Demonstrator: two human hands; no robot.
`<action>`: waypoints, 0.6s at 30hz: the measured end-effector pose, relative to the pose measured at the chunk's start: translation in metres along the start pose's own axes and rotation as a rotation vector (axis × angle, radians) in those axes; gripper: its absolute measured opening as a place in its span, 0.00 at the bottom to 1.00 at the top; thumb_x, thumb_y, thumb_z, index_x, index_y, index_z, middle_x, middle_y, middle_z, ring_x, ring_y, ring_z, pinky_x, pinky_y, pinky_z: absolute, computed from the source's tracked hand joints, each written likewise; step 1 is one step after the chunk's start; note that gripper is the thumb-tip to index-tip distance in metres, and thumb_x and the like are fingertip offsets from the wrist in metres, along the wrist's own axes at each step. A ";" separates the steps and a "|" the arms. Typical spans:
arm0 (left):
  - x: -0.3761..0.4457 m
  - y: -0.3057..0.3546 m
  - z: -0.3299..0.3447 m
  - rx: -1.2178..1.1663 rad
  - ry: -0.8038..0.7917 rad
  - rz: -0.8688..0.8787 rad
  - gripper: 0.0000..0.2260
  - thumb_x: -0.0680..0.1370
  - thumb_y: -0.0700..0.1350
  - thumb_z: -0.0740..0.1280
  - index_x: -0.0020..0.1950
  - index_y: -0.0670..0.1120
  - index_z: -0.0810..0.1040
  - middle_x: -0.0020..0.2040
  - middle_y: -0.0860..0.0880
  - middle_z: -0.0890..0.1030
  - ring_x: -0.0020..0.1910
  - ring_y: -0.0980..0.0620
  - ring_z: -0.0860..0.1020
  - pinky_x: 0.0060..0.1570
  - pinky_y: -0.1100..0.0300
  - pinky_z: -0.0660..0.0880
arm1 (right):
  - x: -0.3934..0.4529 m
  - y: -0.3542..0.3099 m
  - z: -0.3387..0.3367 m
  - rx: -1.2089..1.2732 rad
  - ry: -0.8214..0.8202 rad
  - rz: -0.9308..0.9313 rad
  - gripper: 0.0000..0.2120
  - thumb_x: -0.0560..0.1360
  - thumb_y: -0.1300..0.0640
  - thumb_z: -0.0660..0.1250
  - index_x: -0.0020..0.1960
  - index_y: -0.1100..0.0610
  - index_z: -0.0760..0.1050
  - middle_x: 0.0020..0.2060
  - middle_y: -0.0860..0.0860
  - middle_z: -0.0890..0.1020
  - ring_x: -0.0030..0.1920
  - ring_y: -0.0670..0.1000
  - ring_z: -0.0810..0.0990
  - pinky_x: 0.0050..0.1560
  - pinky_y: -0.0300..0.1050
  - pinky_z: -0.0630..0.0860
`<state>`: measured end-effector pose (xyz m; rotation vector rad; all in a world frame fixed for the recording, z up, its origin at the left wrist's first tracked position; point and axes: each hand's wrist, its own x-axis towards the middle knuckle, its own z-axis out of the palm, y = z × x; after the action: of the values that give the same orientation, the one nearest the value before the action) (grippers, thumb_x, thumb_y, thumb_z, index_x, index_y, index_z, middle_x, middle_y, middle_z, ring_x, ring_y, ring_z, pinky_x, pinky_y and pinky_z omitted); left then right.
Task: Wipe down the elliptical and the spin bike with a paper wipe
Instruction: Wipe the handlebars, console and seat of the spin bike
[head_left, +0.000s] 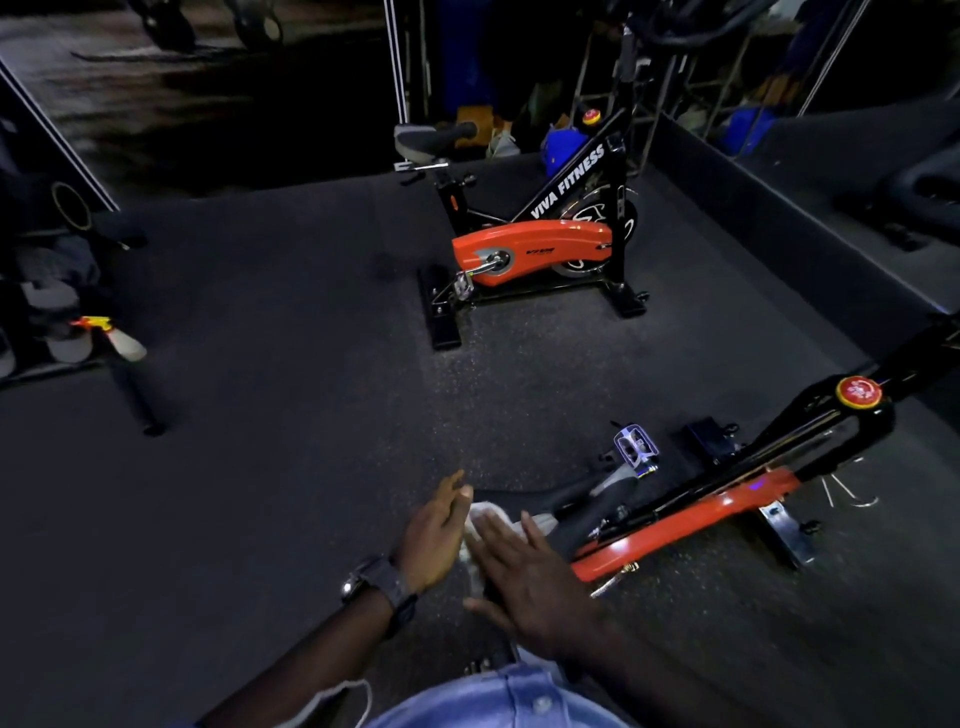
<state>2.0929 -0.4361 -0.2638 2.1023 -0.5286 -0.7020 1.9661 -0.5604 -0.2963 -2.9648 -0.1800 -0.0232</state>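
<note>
- While both hands work the paper wipe (480, 525), the step in hand looks like prepping or folding it at the near spin bike's saddle end, not a full wipe stroke yet.
- Far left of the grip: spray bottle (117, 338) lying by a pile of gear, well apart from the hands; open floor mat (270, 395) between.
- Left hand (434, 535): fingers straight and together, edge-on against the wipe's left side. Not curled round it.
- Wipe sits between the two hands, crumpled, white, touching both.
- Right hand (530, 577): flat, fingers spread, palm pressing the wipe from the right. Pressed, not pinched.
- Just right of the grip: near spin bike (675, 525), orange guard, pedal (635, 449) sticking up, red knob (858, 392) further out.
- Ahead of the grip, well apart: second spin bike (540, 244).
- Elliptical: can't pick it out for sure.
- Next move, my guess: get the wipe under one palm, sweep right along the frame.
- Watch the pedal and crank edges; room is free on the left side, tight on the right by the raised wall (779, 218).
</note>
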 end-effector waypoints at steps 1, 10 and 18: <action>0.000 0.003 0.000 0.004 -0.002 -0.003 0.21 0.85 0.52 0.54 0.77 0.48 0.63 0.73 0.48 0.71 0.71 0.49 0.71 0.64 0.63 0.65 | 0.003 -0.006 0.003 -0.030 -0.012 -0.068 0.30 0.80 0.35 0.50 0.72 0.54 0.68 0.73 0.53 0.69 0.76 0.53 0.60 0.73 0.58 0.57; -0.003 -0.002 0.003 -0.019 0.021 -0.008 0.21 0.84 0.53 0.54 0.76 0.48 0.64 0.71 0.48 0.74 0.69 0.50 0.73 0.66 0.59 0.68 | -0.017 0.011 -0.002 0.034 0.030 0.045 0.33 0.80 0.36 0.50 0.75 0.57 0.62 0.76 0.54 0.62 0.77 0.52 0.57 0.74 0.52 0.60; -0.001 -0.003 0.001 0.046 0.004 0.035 0.20 0.84 0.51 0.56 0.74 0.47 0.66 0.71 0.48 0.74 0.68 0.51 0.73 0.65 0.60 0.68 | -0.041 0.002 -0.001 0.144 0.080 -0.312 0.15 0.80 0.50 0.61 0.65 0.52 0.74 0.68 0.47 0.74 0.73 0.48 0.65 0.74 0.44 0.59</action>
<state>2.0916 -0.4347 -0.2667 2.1316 -0.5832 -0.6710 1.9253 -0.5676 -0.2963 -2.7574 -0.6045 -0.1605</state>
